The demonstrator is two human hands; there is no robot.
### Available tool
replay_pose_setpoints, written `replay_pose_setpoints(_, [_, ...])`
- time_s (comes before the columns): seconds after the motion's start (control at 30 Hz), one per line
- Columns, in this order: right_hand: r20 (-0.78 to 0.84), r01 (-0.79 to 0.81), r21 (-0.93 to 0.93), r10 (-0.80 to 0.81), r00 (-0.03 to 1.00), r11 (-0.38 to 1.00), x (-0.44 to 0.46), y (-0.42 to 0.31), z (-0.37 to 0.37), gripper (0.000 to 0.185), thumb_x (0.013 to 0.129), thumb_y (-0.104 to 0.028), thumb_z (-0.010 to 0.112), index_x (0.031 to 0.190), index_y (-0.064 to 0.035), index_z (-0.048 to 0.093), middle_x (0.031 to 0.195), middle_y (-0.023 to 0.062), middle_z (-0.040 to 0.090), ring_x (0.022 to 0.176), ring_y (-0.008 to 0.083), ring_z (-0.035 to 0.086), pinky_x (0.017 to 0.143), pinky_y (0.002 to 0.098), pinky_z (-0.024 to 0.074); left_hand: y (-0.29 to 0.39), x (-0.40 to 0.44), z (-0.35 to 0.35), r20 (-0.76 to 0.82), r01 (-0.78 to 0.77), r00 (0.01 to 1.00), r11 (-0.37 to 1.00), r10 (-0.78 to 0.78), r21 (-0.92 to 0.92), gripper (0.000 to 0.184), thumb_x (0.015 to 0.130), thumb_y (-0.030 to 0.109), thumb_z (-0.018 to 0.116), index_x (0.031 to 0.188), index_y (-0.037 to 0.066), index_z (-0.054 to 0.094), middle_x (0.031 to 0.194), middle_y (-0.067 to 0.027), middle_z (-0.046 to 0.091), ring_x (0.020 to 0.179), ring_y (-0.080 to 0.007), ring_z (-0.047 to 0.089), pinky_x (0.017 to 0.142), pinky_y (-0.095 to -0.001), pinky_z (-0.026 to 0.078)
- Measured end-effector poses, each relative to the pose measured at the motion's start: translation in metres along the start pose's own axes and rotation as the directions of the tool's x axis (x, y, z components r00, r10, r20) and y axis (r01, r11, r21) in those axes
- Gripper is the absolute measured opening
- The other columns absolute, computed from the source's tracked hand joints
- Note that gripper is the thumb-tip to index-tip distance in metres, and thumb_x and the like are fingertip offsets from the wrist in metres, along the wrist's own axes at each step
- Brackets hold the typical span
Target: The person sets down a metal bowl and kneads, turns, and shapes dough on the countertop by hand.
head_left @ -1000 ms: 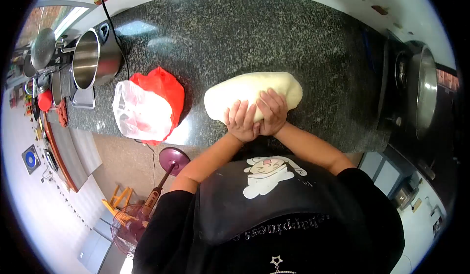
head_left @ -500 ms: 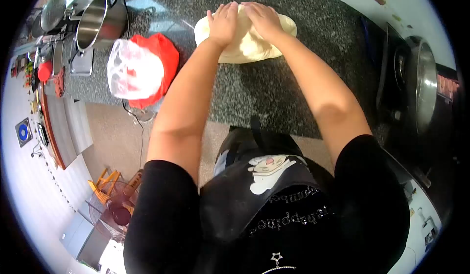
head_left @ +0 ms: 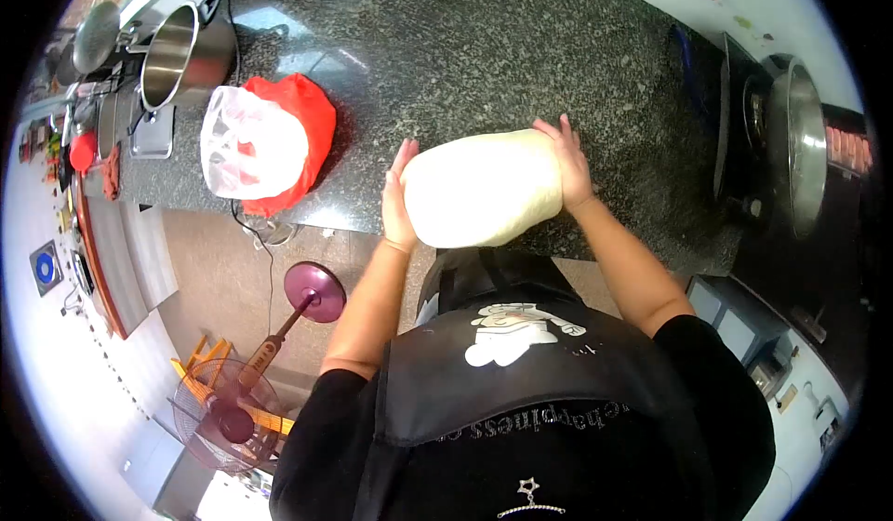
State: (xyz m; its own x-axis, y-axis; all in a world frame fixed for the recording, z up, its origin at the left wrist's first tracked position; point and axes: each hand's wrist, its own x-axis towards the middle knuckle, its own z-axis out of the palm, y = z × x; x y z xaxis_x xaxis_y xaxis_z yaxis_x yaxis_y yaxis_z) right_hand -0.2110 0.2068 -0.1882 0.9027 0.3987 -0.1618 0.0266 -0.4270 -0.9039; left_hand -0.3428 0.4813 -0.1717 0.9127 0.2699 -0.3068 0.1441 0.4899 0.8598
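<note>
Head view:
Dough [head_left: 484, 191]: on the desk [head_left: 465, 56], drawn back to the near edge since the earlier frame, top now smooth and rounded.
Left hand [head_left: 398, 200]: shifted from on top to the left end, fingers open, cupped against it.
Right hand [head_left: 572, 167]: likewise moved to the right end, fingers open and slightly spread, touching.
Red-and-white bag [head_left: 312, 130]: left of the dough, apart.

Left arm [head_left: 365, 312] and right arm [head_left: 633, 265] reach forward, left hand [head_left: 398, 209] and right hand [head_left: 571, 169] apart, turned inward, fingers [head_left: 403, 158] extended
</note>
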Motion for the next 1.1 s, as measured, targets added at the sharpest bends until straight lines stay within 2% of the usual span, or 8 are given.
replay_pose_setpoints(0.07, [-0.016, -0.121, 0.621, 0.167, 0.986, 0.774, -0.009, 0.008, 0.020, 0.047, 0.103, -0.025, 0.037, 0.140, -0.0028, 0.056, 0.140, 0.0225, 0.056, 0.149, 0.0312, 0.031, 0.121, 0.0455, 0.0269, -0.012, -0.012, 0.018, -0.014, 0.008, 1.000, 0.994, -0.009, -0.109, 0.074, 0.107, 0.055, 0.027, 0.160, 0.005, 0.020, 0.165, -0.0149, 0.026, 0.150, -0.0319, 0.029, 0.123, -0.0451, 0.024])
replay_pose_setpoints(0.27, [0.241, -0.254, 0.827, 0.091, 0.966, 0.501, -0.006, -0.132, -0.009, 0.049, 0.097, -0.020, 0.043, 0.137, 0.0067, 0.055, 0.137, 0.0194, 0.059, 0.123, 0.0250, 0.059, 0.109, 0.0363, 0.0439, 0.063, -0.030, 0.091, 0.015, -0.011, 1.000, 0.942, 0.017, -0.336, 0.076, 0.106, 0.056, 0.029, 0.162, 0.008, 0.013, 0.167, -0.0147, 0.019, 0.151, -0.0334, 0.026, 0.123, -0.0491, 0.023])
replay_pose_setpoints(0.4, [-0.064, 0.367, 0.681, -0.448, 0.892, 0.633, -0.026, -0.234, -0.048, 0.051, 0.098, -0.024, 0.045, 0.136, 0.0089, 0.055, 0.139, 0.0216, 0.058, 0.129, 0.0272, 0.055, 0.111, 0.0394, 0.0415, 0.166, -0.063, 0.147, 0.125, -0.290, 0.943, 0.946, 0.309, -0.145, 0.088, 0.102, 0.056, 0.042, 0.163, 0.014, -0.006, 0.169, -0.0178, 0.004, 0.153, -0.0372, 0.019, 0.123, -0.0514, 0.023])
replay_pose_setpoints(0.53, [-0.191, 0.851, 0.009, -0.834, 0.517, 0.525, -0.020, -0.231, -0.078, 0.050, 0.103, -0.026, 0.041, 0.141, 0.0046, 0.054, 0.143, 0.0205, 0.056, 0.137, 0.0353, 0.049, 0.116, 0.0451, 0.0357, 0.154, -0.027, 0.126, 0.409, -0.815, 0.491, 0.571, 0.769, -0.096, 0.097, 0.095, 0.044, 0.053, 0.163, 0.014, -0.009, 0.169, -0.0196, -0.005, 0.155, -0.0399, 0.006, 0.123, -0.0538, 0.011])
replay_pose_setpoints(0.6, [-0.235, 0.855, -0.125, -0.852, 0.467, 0.503, -0.006, -0.165, -0.061, 0.048, 0.103, -0.024, 0.043, 0.141, 0.0013, 0.055, 0.144, 0.0197, 0.055, 0.138, 0.0363, 0.047, 0.117, 0.0466, 0.0347, 0.135, -0.015, 0.091, 0.438, -0.773, 0.632, 0.474, 0.639, 0.422, 0.104, 0.087, 0.036, 0.058, 0.162, 0.008, -0.008, 0.167, -0.0251, -0.012, 0.155, -0.0408, -0.011, 0.122, -0.0544, -0.005])
replay_pose_setpoints(0.73, [-0.157, 0.471, -0.359, -0.550, 0.820, 0.805, -0.021, -0.067, -0.055, 0.038, 0.100, -0.014, 0.049, 0.134, -0.0033, 0.063, 0.146, 0.0171, 0.055, 0.141, 0.0371, 0.044, 0.118, 0.0495, 0.0328, 0.063, 0.017, -0.003, -0.117, 0.057, 0.976, 0.300, 0.186, 0.952, 0.089, 0.097, 0.049, 0.059, 0.162, 0.011, 0.013, 0.167, -0.0271, -0.006, 0.152, -0.0488, -0.011, 0.118, -0.0647, -0.004])
replay_pose_setpoints(0.93, [-0.144, 0.175, -0.204, -0.206, 0.968, 0.963, 0.097, -0.103, -0.054, 0.048, 0.106, -0.038, 0.038, 0.136, -0.0099, 0.063, 0.148, 0.0176, 0.053, 0.141, 0.0383, 0.043, 0.117, 0.0518, 0.0317, 0.075, 0.086, 0.046, -0.057, -0.089, 0.954, 0.457, 0.295, 0.885, 0.067, 0.103, 0.046, 0.047, 0.154, 0.003, 0.037, 0.162, -0.0247, 0.028, 0.153, -0.0464, 0.012, 0.123, -0.0509, 0.012])
replay_pose_setpoints(1.1, [0.287, -0.289, -0.342, 0.393, 0.874, 0.894, 0.148, -0.129, -0.003, 0.054, 0.108, -0.041, 0.024, 0.150, -0.0162, 0.047, 0.145, 0.0187, 0.054, 0.133, 0.0320, 0.053, 0.114, 0.0437, 0.0381, 0.076, 0.166, 0.115, -0.087, 0.150, 0.978, 0.346, -0.191, 0.926, 0.069, 0.102, 0.054, 0.037, 0.141, -0.001, 0.052, 0.139, -0.0273, 0.056, 0.127, -0.0424, 0.056, 0.110, -0.0452, 0.039])
